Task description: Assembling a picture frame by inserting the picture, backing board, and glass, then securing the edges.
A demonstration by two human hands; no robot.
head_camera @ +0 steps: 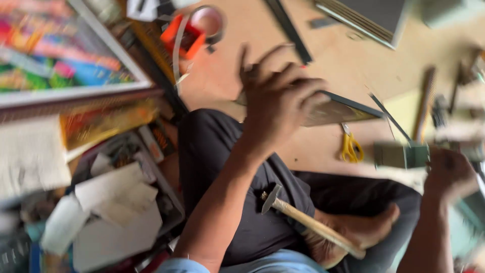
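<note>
The left hand rests with spread fingers on the flat frame piece on the floor, the right hand grips a blurry green block; press down firmly, I think.

Hammer — dull metal head, pale smooth wooden handle. Scissors have glossy yellow plastic grips. Floor — matt plywood. Trousers are dark matt cloth.

The left hand rests on a flat board; a hammer lies across the lap.
</note>
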